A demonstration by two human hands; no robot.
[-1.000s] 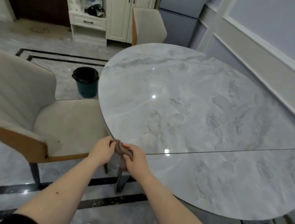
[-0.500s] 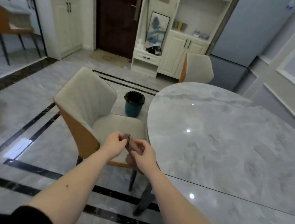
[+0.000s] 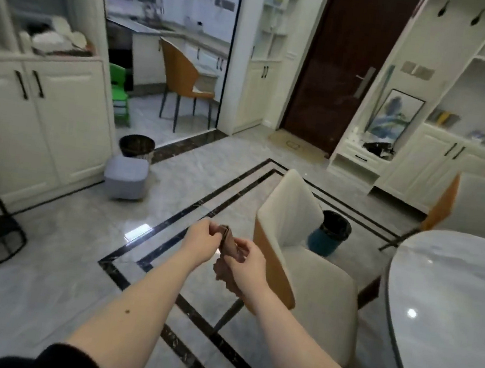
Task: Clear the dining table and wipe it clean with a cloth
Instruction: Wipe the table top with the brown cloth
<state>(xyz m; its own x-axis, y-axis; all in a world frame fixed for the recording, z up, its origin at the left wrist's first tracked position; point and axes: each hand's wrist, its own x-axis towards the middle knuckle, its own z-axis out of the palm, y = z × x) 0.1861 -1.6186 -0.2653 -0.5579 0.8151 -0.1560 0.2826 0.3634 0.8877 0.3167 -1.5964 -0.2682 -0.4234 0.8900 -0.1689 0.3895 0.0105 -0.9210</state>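
We note small brown folded cloth (image 3: 228,243) pinched between left hand (image 3: 201,240) and right hand (image 3: 246,263); round grey marble bench (image 3: 450,301) lies right, nearer right hand.

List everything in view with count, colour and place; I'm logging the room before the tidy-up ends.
Brown wiping cloth: one, folded, held in the air over the floor, left of the near chair.
Grey marble dining table: one, right edge.
Cream and orange dining chairs: three; near at the table, far behind the table, third in the kitchen doorway.
Teal waste bin with black liner: one, behind the near chair.
Black mesh bin: one, by the left cabinet.
Grey cube stool: one, in front of the mesh bin.
Green plastic chair: one, in the kitchen.
Dark brown door: one, at the back.
Left hand: pinches the cloth's top.
Right hand: grips the cloth lower down.
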